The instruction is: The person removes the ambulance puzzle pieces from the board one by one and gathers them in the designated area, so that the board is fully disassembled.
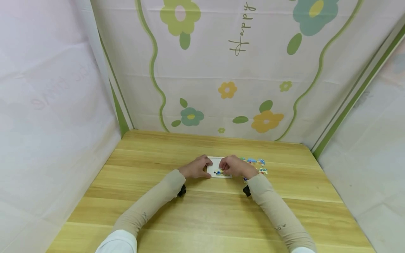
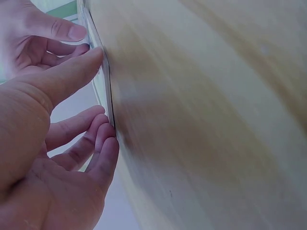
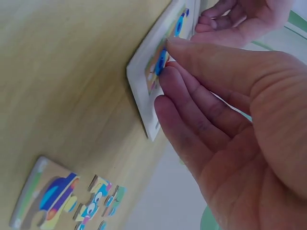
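A white puzzle tray (image 1: 216,163) lies on the table, with colourful pieces along its near side. My left hand (image 1: 198,167) holds the tray's left end, its thumb and fingers at the edges, as the left wrist view also shows. Over the tray's right part, my right hand (image 1: 233,166) pinches a puzzle piece (image 3: 160,62) with blue on it between thumb and fingers, low against the tray surface. The fingers partly hide that piece, so whether it sits flat cannot be told.
Loose puzzle pieces (image 1: 252,160) lie right of the tray, partly behind the right wrist. A larger corner piece (image 3: 53,191) is among them. The wooden table (image 1: 202,214) meets a flower-printed cloth (image 1: 196,88) at the back, with pale cloth on both sides.
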`<state>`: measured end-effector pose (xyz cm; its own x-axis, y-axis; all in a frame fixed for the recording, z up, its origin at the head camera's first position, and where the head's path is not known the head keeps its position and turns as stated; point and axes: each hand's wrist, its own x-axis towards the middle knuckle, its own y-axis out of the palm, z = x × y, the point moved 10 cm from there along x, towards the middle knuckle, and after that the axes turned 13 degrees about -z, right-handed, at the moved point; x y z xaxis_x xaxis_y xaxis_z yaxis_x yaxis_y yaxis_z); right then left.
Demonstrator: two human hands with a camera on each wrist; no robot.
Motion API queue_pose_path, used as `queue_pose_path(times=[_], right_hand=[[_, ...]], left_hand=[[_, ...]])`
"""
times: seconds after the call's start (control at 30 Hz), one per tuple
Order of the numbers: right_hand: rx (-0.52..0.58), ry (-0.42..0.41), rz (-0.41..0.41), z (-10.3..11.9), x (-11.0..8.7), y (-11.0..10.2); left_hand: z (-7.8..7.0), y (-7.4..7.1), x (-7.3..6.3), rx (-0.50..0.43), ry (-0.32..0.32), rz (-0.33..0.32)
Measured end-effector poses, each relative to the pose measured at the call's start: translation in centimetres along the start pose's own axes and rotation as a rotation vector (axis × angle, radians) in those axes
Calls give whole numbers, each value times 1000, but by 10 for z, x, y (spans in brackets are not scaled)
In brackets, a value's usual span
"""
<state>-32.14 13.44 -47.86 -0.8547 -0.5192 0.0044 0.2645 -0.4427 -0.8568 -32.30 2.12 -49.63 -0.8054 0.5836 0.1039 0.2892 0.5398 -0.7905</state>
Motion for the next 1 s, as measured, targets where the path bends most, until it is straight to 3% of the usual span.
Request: queue_pose_path(times=[0.43,0.73,1.0], right_hand=[[-35,-18,-18,1,0,-1],[-62,-49,-58,4,-2,0],[-72,-82,-103,7,-7,-1]], left_hand=[[-14,0,8,113,17,13],[-31,11,19,63,68,37],[-31,20,22,76,90,32]])
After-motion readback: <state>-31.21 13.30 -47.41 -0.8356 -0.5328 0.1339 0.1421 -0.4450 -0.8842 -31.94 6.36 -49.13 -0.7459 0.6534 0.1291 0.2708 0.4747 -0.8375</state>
